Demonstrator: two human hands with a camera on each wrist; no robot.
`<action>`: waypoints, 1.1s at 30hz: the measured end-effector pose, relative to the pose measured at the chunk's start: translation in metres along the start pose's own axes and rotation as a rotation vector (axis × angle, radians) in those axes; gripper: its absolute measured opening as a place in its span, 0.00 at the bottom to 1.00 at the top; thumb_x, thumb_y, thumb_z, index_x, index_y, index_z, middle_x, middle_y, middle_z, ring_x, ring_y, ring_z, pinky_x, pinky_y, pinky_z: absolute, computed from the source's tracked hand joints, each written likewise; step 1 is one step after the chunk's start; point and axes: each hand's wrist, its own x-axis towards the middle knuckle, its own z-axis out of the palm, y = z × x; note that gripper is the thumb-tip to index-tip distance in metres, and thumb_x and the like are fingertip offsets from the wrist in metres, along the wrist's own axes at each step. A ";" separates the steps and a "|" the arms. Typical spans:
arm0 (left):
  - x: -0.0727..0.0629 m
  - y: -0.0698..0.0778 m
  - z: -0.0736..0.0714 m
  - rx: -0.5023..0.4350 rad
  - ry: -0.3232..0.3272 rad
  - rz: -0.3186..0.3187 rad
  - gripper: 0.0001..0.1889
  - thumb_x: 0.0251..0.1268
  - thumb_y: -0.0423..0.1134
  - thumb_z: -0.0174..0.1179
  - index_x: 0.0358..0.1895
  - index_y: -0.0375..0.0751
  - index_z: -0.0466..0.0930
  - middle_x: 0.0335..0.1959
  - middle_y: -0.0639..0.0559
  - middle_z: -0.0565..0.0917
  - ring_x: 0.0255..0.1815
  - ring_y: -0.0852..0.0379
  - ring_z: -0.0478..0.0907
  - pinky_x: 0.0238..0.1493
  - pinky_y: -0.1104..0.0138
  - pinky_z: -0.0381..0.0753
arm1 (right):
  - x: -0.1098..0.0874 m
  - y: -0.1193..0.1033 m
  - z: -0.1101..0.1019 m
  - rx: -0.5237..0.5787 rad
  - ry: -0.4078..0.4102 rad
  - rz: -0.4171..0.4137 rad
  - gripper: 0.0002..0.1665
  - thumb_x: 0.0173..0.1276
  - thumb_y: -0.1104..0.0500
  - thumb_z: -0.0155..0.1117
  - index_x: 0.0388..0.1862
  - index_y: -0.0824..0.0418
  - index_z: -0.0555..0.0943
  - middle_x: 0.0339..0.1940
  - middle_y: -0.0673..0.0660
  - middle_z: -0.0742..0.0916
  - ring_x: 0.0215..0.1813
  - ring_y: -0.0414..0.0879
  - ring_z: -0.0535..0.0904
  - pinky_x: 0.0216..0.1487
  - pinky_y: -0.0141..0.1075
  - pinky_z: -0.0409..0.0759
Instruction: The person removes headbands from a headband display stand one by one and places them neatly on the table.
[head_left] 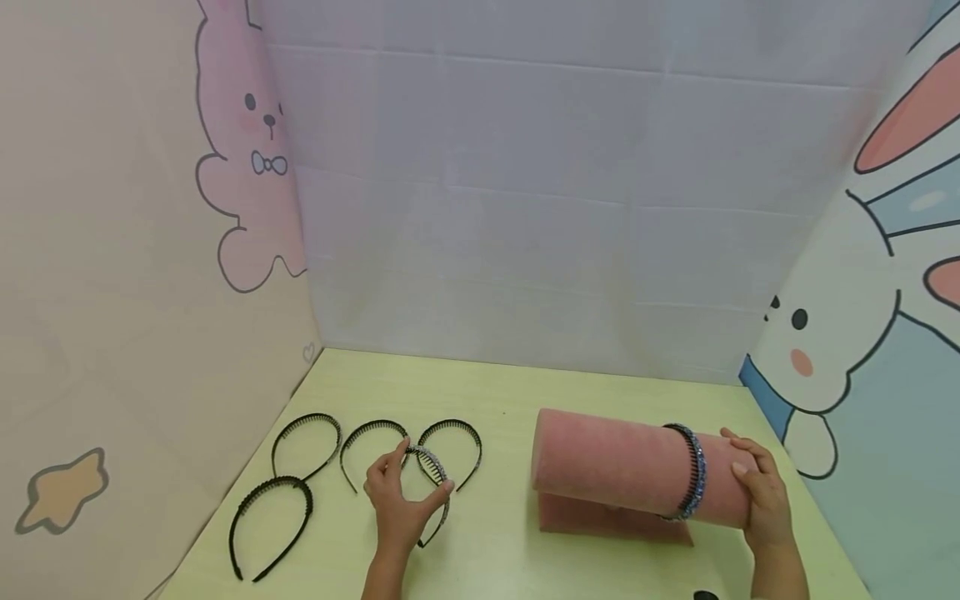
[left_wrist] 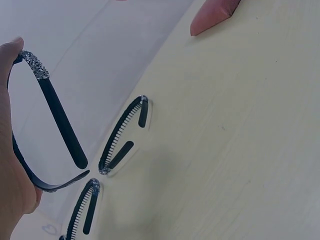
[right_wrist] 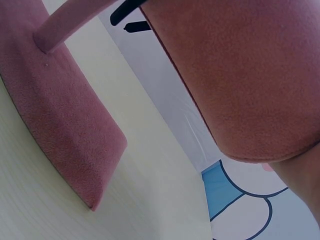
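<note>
My left hand (head_left: pixel 399 510) holds a black toothed headband (head_left: pixel 435 463) with silvery glitter, fingers at its top and thumb at its side. In the left wrist view, this headband (left_wrist: pixel 36 64) stands raised, its two ends free. A pink plush headband stand (head_left: pixel 607 458), a horizontal roll on a flat base, is on the right of the table. Near the roll's right end, a headband with blue sparkling stones (head_left: pixel 700 475) sits around it. My right hand (head_left: pixel 765 496) grips that end, thumb on the near side; the right wrist view hides most of the hand behind the roll (right_wrist: pixel 240 75).
Several black headbands lie on the left of the pale table (head_left: pixel 502 467), among them a thicker one (head_left: pixel 272 482) at the front left. A small dark object (head_left: pixel 706 595) shows at the bottom edge. Printed cloth walls (head_left: pixel 525 208) enclose the table's back and sides.
</note>
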 end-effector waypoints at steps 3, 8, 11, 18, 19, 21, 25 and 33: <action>0.001 -0.004 -0.003 0.048 0.031 -0.007 0.48 0.29 0.51 0.79 0.64 0.50 0.70 0.50 0.45 0.62 0.51 0.47 0.54 0.46 0.44 0.55 | -0.001 -0.001 0.000 -0.010 0.015 0.014 0.17 0.71 0.70 0.40 0.56 0.67 0.70 0.56 0.46 0.79 0.60 0.41 0.66 0.53 0.32 0.59; -0.001 -0.012 -0.006 0.141 0.070 -0.028 0.48 0.26 0.54 0.79 0.63 0.50 0.70 0.49 0.43 0.62 0.50 0.42 0.55 0.44 0.44 0.54 | -0.002 0.000 -0.002 0.005 0.021 0.021 0.18 0.71 0.70 0.40 0.56 0.66 0.71 0.56 0.46 0.79 0.60 0.41 0.65 0.53 0.31 0.59; -0.003 -0.017 -0.007 0.189 0.088 -0.066 0.49 0.26 0.56 0.79 0.62 0.51 0.70 0.48 0.44 0.62 0.49 0.41 0.55 0.45 0.45 0.53 | -0.002 0.001 -0.002 0.009 0.020 0.016 0.18 0.71 0.70 0.40 0.55 0.65 0.71 0.56 0.47 0.79 0.60 0.42 0.65 0.53 0.31 0.59; -0.007 -0.025 -0.011 0.256 0.140 -0.146 0.48 0.28 0.59 0.77 0.62 0.51 0.68 0.49 0.43 0.61 0.51 0.40 0.53 0.47 0.44 0.52 | 0.000 0.003 -0.002 0.041 -0.003 -0.002 0.18 0.71 0.71 0.39 0.56 0.66 0.71 0.57 0.48 0.79 0.60 0.41 0.66 0.53 0.32 0.59; -0.007 -0.025 -0.011 0.268 0.145 -0.153 0.49 0.28 0.60 0.76 0.63 0.51 0.68 0.49 0.43 0.61 0.51 0.40 0.53 0.47 0.44 0.52 | 0.000 0.003 -0.002 0.045 -0.005 -0.004 0.18 0.71 0.71 0.39 0.55 0.66 0.71 0.57 0.48 0.79 0.60 0.41 0.66 0.53 0.32 0.59; -0.007 -0.026 -0.014 0.295 0.148 -0.168 0.51 0.26 0.61 0.76 0.63 0.49 0.67 0.51 0.41 0.61 0.52 0.39 0.53 0.47 0.44 0.53 | 0.000 0.003 -0.002 0.050 -0.008 -0.004 0.18 0.71 0.71 0.39 0.56 0.66 0.71 0.57 0.48 0.79 0.60 0.41 0.66 0.53 0.32 0.59; -0.008 -0.031 -0.021 0.344 0.122 -0.189 0.55 0.23 0.62 0.77 0.63 0.45 0.65 0.53 0.38 0.62 0.54 0.36 0.54 0.45 0.42 0.54 | -0.001 0.004 -0.001 0.044 -0.007 0.001 0.18 0.71 0.71 0.39 0.55 0.65 0.71 0.57 0.48 0.79 0.60 0.41 0.66 0.53 0.32 0.59; -0.006 -0.045 -0.036 0.405 0.037 -0.235 0.55 0.20 0.63 0.77 0.62 0.43 0.66 0.56 0.37 0.62 0.55 0.35 0.55 0.45 0.42 0.55 | 0.000 0.004 -0.001 0.055 -0.012 -0.020 0.18 0.71 0.71 0.38 0.55 0.67 0.71 0.56 0.49 0.79 0.61 0.42 0.66 0.54 0.32 0.59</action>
